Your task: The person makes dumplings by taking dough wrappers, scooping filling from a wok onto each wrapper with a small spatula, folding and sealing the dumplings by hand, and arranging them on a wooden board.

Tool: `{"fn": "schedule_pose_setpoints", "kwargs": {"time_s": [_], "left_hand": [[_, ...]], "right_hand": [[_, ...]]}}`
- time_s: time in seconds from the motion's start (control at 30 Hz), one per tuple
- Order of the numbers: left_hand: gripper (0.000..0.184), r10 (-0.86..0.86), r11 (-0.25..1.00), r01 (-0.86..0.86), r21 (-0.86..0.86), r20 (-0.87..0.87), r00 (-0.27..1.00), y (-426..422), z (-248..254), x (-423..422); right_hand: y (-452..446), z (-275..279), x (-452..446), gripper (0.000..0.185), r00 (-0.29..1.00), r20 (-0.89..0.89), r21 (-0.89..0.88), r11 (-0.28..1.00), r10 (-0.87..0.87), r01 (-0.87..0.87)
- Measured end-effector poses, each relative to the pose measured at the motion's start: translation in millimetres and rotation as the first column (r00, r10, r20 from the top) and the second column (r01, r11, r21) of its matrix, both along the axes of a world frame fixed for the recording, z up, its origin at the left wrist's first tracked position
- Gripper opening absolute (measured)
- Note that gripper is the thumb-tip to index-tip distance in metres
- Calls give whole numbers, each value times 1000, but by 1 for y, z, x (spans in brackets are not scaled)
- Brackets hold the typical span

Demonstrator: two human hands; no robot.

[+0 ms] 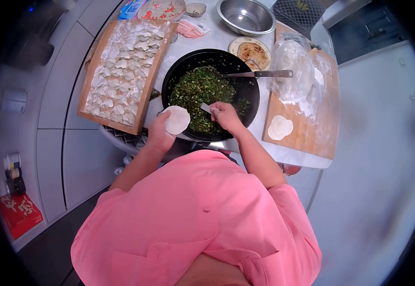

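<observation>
A round white dough wrapper lies in my left hand, at the left rim of a large black pan. Chopped green filling fills much of the black pan. Over the filling, my right hand is closed on a small flat metal tool, whose tip points left. A ladle with a long handle rests in the pan and sticks out over its right rim.
Rows of dumplings cover a floured wooden tray at left. Another wrapper and a plastic bag lie on the right board. Behind stand a steel bowl and a plate with a flatbread.
</observation>
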State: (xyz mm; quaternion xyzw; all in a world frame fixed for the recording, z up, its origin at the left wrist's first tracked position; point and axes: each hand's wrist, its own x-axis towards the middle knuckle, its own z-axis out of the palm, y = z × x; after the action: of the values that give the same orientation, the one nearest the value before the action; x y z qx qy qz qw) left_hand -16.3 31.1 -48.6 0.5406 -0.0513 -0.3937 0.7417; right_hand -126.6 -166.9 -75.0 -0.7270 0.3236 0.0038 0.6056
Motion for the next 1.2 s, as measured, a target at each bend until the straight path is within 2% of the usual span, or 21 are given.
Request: {"fn": "schedule_pose_setpoints", "kwargs": {"time_s": [0.07, 0.3, 0.37, 0.4, 0.43, 0.5, 0.53, 0.73, 0.83, 0.9, 0.97, 1.0, 1.03, 1.1, 1.13, 1.17, 1.2], "left_hand": [[33, -40, 998, 43, -50, 58, 998, 2, -6, -2], [36, -224, 968, 239, -71, 172, 959, -34, 9, -11], [37, -213, 961, 230, -155, 120, 970, -50, 12, -7], [38, -211, 954, 226, -196, 94, 973, -58, 13, -5], [39, -210, 946, 220, -237, 68, 975, -64, 14, -3], [38, -208, 940, 209, -269, 32, 978, -74, 18, 1], [37, -200, 942, 197, -272, 18, 980, -77, 20, 3], [34, -61, 972, 47, -229, -53, 997, -80, 30, 14], [33, 30, 976, -50, -213, -96, 995, -75, 36, 22], [30, 41, 971, -68, -231, -121, 992, -71, 33, 26], [27, 21, 962, -59, -265, -145, 989, -67, 28, 30], [27, -34, 974, 4, -226, -132, 991, -65, 34, 27], [27, -65, 975, 35, -220, -129, 990, -63, 39, 25], [27, -126, 973, 99, -208, -121, 985, -58, 50, 21], [27, -199, 963, 185, -198, -54, 979, -56, 51, 20], [27, -231, 954, 224, -198, -16, 973, -54, 52, 17], [27, -262, 945, 261, -198, 23, 965, -53, 53, 14]], "right_hand": [[0, 2, -5, 22, 998, 40, 64, 997, -38, 35], [6, 62, -21, 22, 997, 76, -98, 995, -11, 18], [18, 81, -24, 20, 992, 117, -530, 848, 45, 23], [22, 82, -25, 22, 970, 217, -674, 736, 112, 66], [25, 84, -27, 22, 970, 217, -675, 735, 112, 66], [30, 91, -30, 30, 974, 112, -846, 532, 199, -11], [29, 88, -31, 41, 964, 127, -866, 500, 234, -8], [25, 91, -44, 52, 952, 20, -891, 438, 306, -122], [17, 93, -55, 54, 964, -13, -889, 439, 266, -133], [11, 79, -56, 51, 970, -60, -890, 428, 236, -159], [5, 56, -52, 44, 971, -204, -869, 433, 125, -238], [3, 50, -48, 36, 955, -268, -837, 459, 130, -297], [3, 47, -48, 36, 955, -265, -838, 458, 132, -296], [7, 50, -40, 36, 962, -157, -901, 367, 225, -233], [11, 56, -36, 36, 968, 3, -876, 468, 249, -118], [14, 64, -32, 36, 967, 2, -875, 469, 254, -121], [19, 77, -28, 35, 933, 170, -860, 510, 316, -16]]}}
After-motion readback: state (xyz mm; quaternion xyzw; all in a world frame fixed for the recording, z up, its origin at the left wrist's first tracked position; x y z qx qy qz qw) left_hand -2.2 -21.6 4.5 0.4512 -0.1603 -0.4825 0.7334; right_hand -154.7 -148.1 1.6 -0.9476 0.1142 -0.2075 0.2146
